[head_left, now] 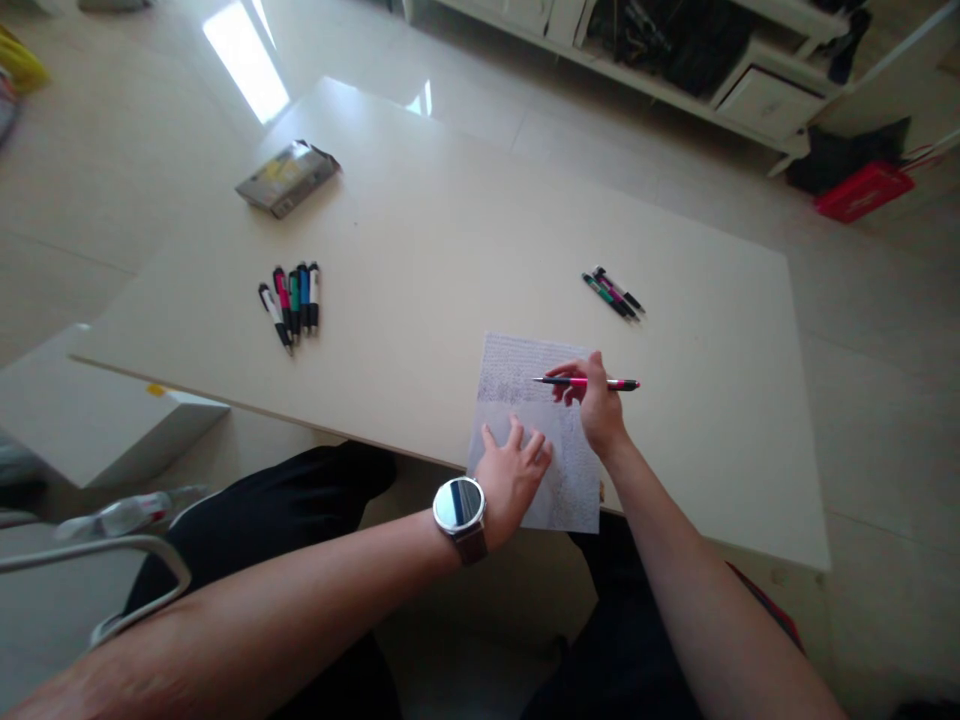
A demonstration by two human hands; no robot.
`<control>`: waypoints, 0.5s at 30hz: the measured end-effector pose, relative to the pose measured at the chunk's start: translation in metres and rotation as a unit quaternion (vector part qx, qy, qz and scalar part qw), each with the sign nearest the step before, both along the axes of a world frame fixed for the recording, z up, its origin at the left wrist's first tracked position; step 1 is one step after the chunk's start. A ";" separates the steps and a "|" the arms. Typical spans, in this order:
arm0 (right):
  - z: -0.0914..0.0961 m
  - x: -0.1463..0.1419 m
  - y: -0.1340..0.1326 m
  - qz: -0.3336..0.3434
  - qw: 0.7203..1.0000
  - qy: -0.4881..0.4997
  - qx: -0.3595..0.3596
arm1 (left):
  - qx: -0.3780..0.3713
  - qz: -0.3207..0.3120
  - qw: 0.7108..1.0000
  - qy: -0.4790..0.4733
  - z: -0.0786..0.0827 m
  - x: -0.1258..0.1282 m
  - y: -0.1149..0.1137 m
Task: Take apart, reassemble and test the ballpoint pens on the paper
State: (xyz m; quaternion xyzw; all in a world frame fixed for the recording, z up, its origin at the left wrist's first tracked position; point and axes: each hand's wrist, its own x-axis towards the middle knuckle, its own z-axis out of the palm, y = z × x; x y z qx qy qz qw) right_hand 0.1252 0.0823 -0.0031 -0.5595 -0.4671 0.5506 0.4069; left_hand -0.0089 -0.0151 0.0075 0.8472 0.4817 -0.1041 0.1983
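Observation:
A sheet of paper (525, 375) covered in handwriting lies at the near edge of the pale table (420, 230), its lower end hanging over the edge. My left hand (512, 472), with a round watch on the wrist, rests flat on the sheet with fingers spread. My right hand (596, 400) is closed around a pink and black pen (592, 383), which lies almost level with its tip on the paper.
Several pens (293, 300) lie side by side at the table's left. Three more pens (613, 293) lie at the right. A small open box (286, 176) sits at the far left corner. White shelving (757, 95) and a red bin (862, 190) stand beyond.

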 end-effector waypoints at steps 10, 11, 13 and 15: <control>-0.025 0.004 -0.011 0.137 0.966 -0.210 0.058 | 0.024 0.005 1.000 0.005 -0.001 0.003 -0.006; -0.025 0.004 -0.011 0.147 0.961 -0.224 0.063 | 0.026 0.004 1.000 0.006 -0.001 0.003 -0.006; -0.025 0.002 -0.013 0.157 0.951 -0.254 0.077 | 0.028 0.001 1.000 0.007 -0.001 0.003 -0.006; -0.025 0.001 -0.013 0.157 0.945 -0.274 0.085 | 0.028 0.000 1.000 0.007 -0.001 0.004 -0.006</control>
